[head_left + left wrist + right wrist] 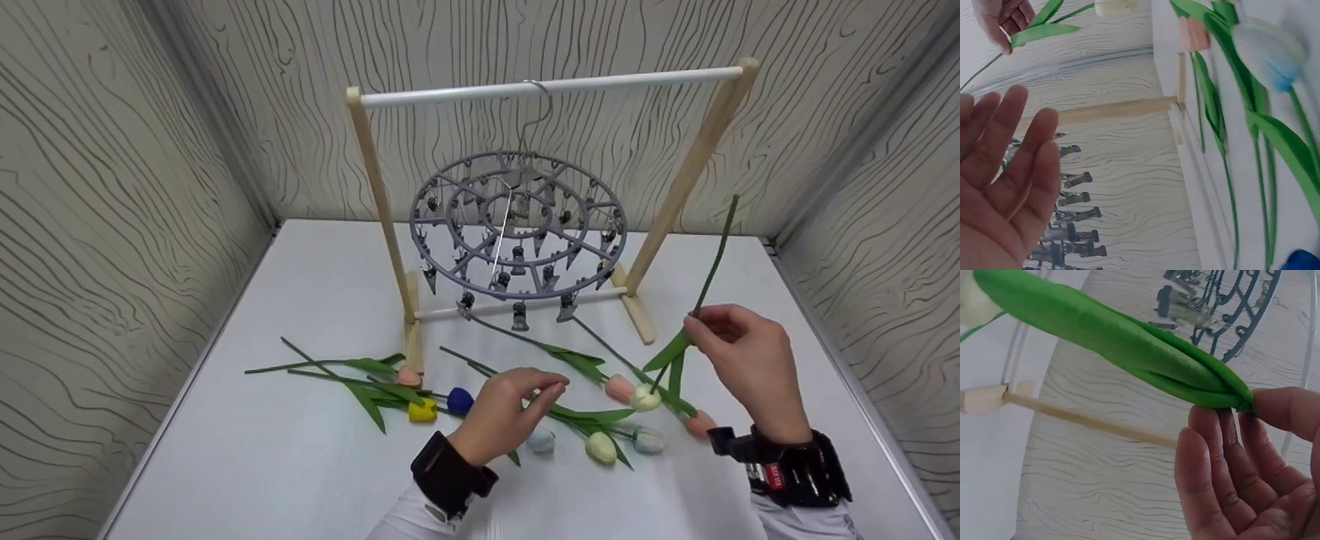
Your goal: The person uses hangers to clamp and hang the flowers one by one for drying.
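My right hand (757,367) pinches the green stem of a white artificial tulip (645,398) between thumb and fingertips, just where the leaves join. The tulip is upside down, its bloom low and the bare stem end pointing up. In the right wrist view its long leaf (1106,340) stretches left from the fingertips. Empty, my left hand (510,412) is over the tulips lying at the middle, and the left wrist view shows its fingers (1005,126) loosely extended. Near it are a blue tulip (460,400), a yellow tulip (422,409) and a cream tulip (601,448).
A round grey clip hanger (518,259) hangs by its hook from the white bar (450,93) of a wooden stand (686,180). Several tulips, including a peach one (619,388), lie on the white table (300,465) before it. Patterned walls (285,112) enclose the table.
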Tool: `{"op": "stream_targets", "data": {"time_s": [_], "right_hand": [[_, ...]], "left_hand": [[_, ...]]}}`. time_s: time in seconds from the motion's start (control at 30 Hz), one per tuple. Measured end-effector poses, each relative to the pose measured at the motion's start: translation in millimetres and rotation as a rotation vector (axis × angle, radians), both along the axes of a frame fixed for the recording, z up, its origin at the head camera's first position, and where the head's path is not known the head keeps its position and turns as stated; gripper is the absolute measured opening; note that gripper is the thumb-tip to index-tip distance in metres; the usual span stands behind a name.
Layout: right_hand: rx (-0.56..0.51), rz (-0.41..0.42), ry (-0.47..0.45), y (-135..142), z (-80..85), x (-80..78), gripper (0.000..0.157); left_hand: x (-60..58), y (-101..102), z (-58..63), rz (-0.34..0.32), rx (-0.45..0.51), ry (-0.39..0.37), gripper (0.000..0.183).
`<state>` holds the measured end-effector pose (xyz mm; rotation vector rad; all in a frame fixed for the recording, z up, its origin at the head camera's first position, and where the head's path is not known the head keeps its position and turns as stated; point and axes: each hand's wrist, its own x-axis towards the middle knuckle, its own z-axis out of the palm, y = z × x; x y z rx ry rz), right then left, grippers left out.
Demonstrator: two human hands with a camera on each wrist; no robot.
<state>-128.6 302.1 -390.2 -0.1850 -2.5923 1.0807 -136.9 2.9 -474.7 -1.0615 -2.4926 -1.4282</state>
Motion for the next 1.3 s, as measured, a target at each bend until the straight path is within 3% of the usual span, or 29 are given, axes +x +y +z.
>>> {"op": "stream_targets", "data": {"time_s": [0.17,0.4,0.6,0.83,0.97,1.17,1.3], "right_hand": [[-0.022,0.062,-0.032,-25,6.8,6.7,0.026],[-0.025,0.138,-0.045,-58,7.8,19.5,0.019],[-0.071,0.202,0.001,-81,1.4,30.6,0.01],[-0.096,0.274,0.037,-92,-1.9,38.1,0.009],[-0.068,0.278,0.048,-93,0.5,39.9,0.012],[-0.055,0.278,0.113,-91,8.7,35.6,0.01],[-0.025,0.27,0.153,-91,14.0,31.3,0.009]], "left_hand": [[1.0,18,11.5,0.047,0.056,0.02,0.03],[9.6,43,18.9,0.185,0.048,0.072,0.034],[12.4,45,16.9,0.179,0.103,0.032,0.032],[13.0,39,9.7,0.107,0.167,-0.021,0.029],[12.1,38,8.4,0.101,0.152,0.01,0.024],[5.9,34,6.3,0.154,0.088,0.154,0.016],[4.8,32,6.5,0.169,0.085,0.15,0.021]]}}
